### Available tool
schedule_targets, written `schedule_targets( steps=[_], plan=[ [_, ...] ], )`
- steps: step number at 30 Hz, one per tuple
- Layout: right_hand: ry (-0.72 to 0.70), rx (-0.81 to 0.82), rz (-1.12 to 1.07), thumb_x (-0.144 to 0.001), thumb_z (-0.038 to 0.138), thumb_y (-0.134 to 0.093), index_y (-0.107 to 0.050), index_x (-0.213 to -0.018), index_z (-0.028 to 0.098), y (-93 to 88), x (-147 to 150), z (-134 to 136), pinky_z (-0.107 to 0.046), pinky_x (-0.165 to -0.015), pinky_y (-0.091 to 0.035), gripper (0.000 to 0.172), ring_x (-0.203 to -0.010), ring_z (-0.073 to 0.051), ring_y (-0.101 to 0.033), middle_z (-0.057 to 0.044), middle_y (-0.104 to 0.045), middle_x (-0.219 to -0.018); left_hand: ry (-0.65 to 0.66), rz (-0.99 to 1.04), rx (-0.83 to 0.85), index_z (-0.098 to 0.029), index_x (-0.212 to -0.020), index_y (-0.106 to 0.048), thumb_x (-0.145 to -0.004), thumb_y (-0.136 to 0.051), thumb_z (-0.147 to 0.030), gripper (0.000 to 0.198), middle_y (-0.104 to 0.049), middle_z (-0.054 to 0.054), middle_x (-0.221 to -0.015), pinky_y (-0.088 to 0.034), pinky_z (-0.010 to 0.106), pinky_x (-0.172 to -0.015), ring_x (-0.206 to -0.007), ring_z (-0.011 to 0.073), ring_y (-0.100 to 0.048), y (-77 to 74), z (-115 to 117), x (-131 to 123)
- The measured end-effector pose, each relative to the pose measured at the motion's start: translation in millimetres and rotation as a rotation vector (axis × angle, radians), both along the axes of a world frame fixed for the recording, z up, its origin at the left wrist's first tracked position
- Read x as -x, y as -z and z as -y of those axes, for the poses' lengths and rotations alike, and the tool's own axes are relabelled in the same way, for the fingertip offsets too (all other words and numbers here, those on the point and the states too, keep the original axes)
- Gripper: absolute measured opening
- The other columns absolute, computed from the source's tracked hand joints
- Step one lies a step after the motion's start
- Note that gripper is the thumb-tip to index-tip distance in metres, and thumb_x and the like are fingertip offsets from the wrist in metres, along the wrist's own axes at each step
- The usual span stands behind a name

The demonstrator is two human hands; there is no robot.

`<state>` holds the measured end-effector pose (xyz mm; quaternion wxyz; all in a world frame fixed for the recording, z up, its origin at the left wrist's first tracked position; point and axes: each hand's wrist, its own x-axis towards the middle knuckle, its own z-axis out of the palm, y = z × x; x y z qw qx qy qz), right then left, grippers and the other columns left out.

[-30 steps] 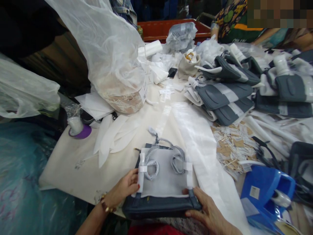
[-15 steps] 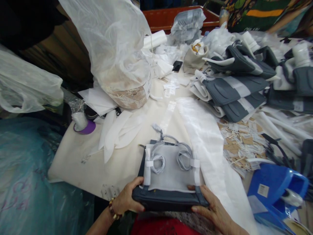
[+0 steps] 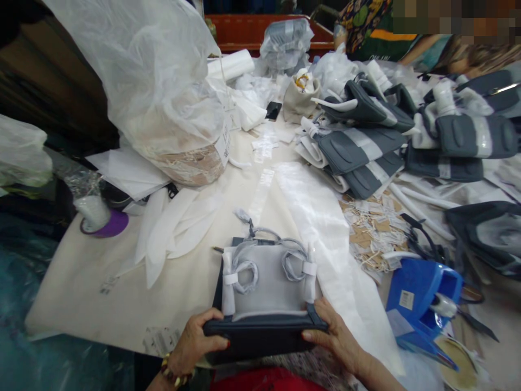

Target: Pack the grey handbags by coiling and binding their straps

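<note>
A dark grey bag [image 3: 264, 293] with a pale grey wrapped front and tied handles lies at the near edge of the table. My left hand [image 3: 195, 343] grips its near left corner, fingers curled over the dark rim. My right hand [image 3: 336, 336] holds the near right corner, thumb on top. A long sheet of clear plastic [image 3: 321, 217] runs beside the bag on the right.
A big plastic sack [image 3: 163, 92] stands at the back left. Stacked grey bags [image 3: 358, 157] and loose tags [image 3: 374, 228] cover the right side. A blue tape dispenser [image 3: 419, 298] sits near right, a purple-based roll [image 3: 101, 217] at left. Another person's patterned clothing [image 3: 374, 32] shows at the far edge.
Both hands have slid toward the bag's near corners and closed on the dark rim. The view has swung slightly; the bag stays at the table's near edge.
</note>
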<state>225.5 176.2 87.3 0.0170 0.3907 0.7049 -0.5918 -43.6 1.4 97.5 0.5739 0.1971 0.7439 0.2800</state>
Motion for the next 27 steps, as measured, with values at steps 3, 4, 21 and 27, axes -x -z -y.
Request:
schedule_targets(
  steps=[3, 4, 21, 27],
  plan=[
    [0.049, 0.076, 0.057, -0.059, 0.064, -0.064, -0.049, -0.063, 0.019, 2.1, 1, -6, -0.032, -0.067, -0.039, 0.047, -0.074, -0.02, -0.049, 0.0, -0.05, -0.072, -0.037, 0.027, 0.009, -0.018, -0.072, -0.058, -0.05, -0.066, -0.035, 0.029, -0.049, -0.005, -0.058, -0.035, 0.025, -0.06, -0.061, 0.0144, -0.042, 2.4, -2, -1],
    [0.043, 0.113, 0.072, -0.055, 0.063, -0.067, -0.05, -0.066, 0.019, 2.0, 0, -9, -0.031, -0.065, -0.039, 0.049, -0.074, -0.02, -0.05, 0.001, -0.051, -0.073, -0.038, 0.036, 0.005, -0.018, -0.071, -0.058, -0.05, -0.066, -0.035, 0.029, -0.049, -0.005, -0.059, -0.035, 0.025, -0.06, -0.061, 0.0144, -0.042, 3.8, -2, -1],
    [0.342, -0.127, 0.102, -0.059, 0.029, -0.063, -0.053, -0.095, 0.021, 2.7, 72, -28, -0.033, -0.068, -0.046, 0.038, -0.069, -0.019, -0.057, -0.001, -0.06, -0.081, -0.149, 0.085, -0.013, -0.017, -0.07, -0.057, -0.046, -0.065, -0.03, 0.029, -0.048, -0.006, -0.056, -0.032, 0.025, -0.058, -0.058, 0.0132, -0.04, 13.6, 0, -5],
    [0.455, -0.12, 0.139, -0.064, 0.041, -0.059, -0.048, -0.099, 0.02, 10.2, 64, -29, -0.033, -0.064, -0.045, 0.042, -0.064, -0.019, -0.054, 0.002, -0.05, -0.07, -0.151, 0.124, -0.015, -0.017, -0.071, -0.056, -0.045, -0.066, -0.029, 0.03, -0.048, -0.007, -0.056, -0.032, 0.025, -0.057, -0.058, 0.0128, -0.04, 14.3, 2, -4]
  ],
)
